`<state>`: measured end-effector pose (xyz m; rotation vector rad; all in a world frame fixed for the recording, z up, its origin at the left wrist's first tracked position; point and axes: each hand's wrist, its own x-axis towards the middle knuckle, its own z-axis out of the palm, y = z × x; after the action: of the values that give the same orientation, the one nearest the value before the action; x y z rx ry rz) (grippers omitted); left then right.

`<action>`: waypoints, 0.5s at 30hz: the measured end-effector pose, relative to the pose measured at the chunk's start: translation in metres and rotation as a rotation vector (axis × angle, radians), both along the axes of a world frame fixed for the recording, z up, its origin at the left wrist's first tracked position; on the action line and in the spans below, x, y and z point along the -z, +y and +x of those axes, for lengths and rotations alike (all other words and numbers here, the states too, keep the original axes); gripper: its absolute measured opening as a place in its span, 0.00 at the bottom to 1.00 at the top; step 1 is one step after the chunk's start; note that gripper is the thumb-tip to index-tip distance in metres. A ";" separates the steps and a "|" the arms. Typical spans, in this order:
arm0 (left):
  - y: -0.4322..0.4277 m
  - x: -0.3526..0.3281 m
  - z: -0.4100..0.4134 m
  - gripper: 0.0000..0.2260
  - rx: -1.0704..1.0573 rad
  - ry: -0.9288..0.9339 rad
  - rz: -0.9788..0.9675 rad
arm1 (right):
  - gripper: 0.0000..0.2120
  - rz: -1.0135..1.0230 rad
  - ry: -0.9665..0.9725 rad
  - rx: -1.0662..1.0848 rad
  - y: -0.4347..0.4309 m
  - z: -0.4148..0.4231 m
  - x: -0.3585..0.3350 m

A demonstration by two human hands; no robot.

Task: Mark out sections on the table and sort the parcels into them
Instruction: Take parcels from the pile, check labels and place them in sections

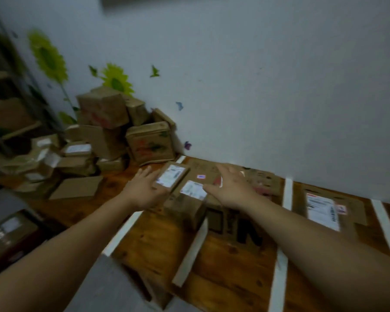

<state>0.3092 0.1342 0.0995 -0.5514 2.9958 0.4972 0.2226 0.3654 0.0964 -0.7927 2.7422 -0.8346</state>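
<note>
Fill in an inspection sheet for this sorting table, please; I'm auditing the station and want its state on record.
Surface: wooden table, divided by white tape strips.
Job's things: small labelled parcel and second labelled parcel side by side between the hands; flat carton behind them; long-labelled parcel in the next section right.
Clutter: heap of cardboard boxes at the table's left end.
Grippers: left hand open at the small parcel's left edge; right hand open, fingers spread over the flat carton, contact unclear.
Cables: nothing seen.
Surroundings: white wall with sunflower stickers; blurred shelf at left.
</note>
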 end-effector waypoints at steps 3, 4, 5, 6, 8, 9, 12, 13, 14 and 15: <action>-0.082 -0.004 0.046 0.35 -0.103 -0.002 0.038 | 0.36 0.019 -0.001 -0.031 -0.072 0.020 -0.005; -0.107 -0.004 0.062 0.35 -0.135 -0.016 0.042 | 0.36 0.026 -0.001 -0.040 -0.096 0.027 -0.005; -0.131 -0.004 0.078 0.35 -0.163 -0.033 0.042 | 0.37 0.023 -0.003 -0.048 -0.119 0.033 -0.005; -0.153 -0.005 0.093 0.35 -0.192 -0.053 0.048 | 0.37 0.019 -0.012 -0.059 -0.141 0.040 -0.005; -0.195 -0.005 0.119 0.35 -0.259 -0.077 0.063 | 0.38 0.026 -0.055 -0.093 -0.183 0.052 -0.003; -0.215 -0.003 0.129 0.35 -0.297 -0.080 0.067 | 0.38 0.049 -0.078 -0.113 -0.203 0.057 -0.002; -0.269 0.010 0.154 0.35 -0.421 -0.068 0.116 | 0.39 0.109 -0.115 -0.177 -0.261 0.063 0.005; -0.285 0.016 0.161 0.36 -0.440 -0.064 0.132 | 0.39 0.118 -0.124 -0.196 -0.280 0.063 0.009; -0.301 0.023 0.167 0.36 -0.445 -0.061 0.145 | 0.39 0.130 -0.127 -0.212 -0.298 0.063 0.013; -0.316 0.031 0.171 0.36 -0.445 -0.058 0.159 | 0.39 0.143 -0.129 -0.228 -0.317 0.063 0.018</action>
<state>0.4797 -0.1814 0.0689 -1.1990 2.7389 0.7194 0.2852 0.0489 0.0783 -0.9629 2.5068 -0.6144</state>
